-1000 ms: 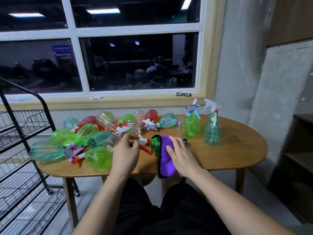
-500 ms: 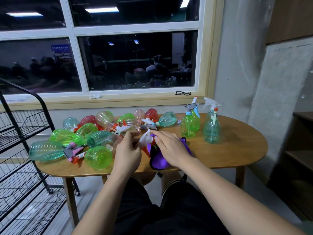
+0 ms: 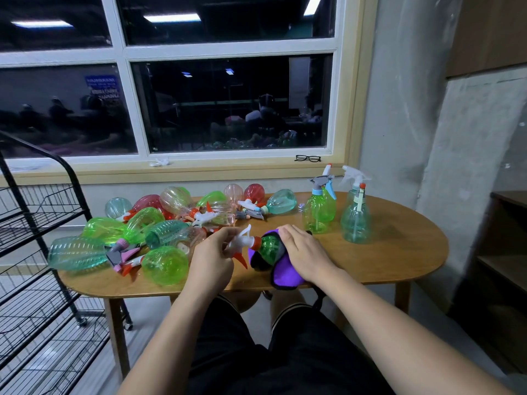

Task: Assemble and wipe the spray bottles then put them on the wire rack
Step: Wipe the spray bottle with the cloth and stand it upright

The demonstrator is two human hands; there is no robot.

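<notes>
1. Black eyeglasses (image 3: 307,158) sitting on the window sill (image 3: 228,170), over to the right.
2. Something small, white and crumpled (image 3: 159,161) lies further left along it.
3. Wooden shelving (image 3: 504,252) stands far right.

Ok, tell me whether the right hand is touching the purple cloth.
Touching. The head view shows the right hand cupped over the purple cloth wrapped round the green bottle.

Blue sign (image 3: 101,88) in the window pane (image 3: 68,109), far left; several lines of white lettering; too blurred to read; cannot tell if it is a reflection. Spray bottles (image 3: 319,212) on the table (image 3: 399,246): no label legible. Nothing else can be read.
</notes>
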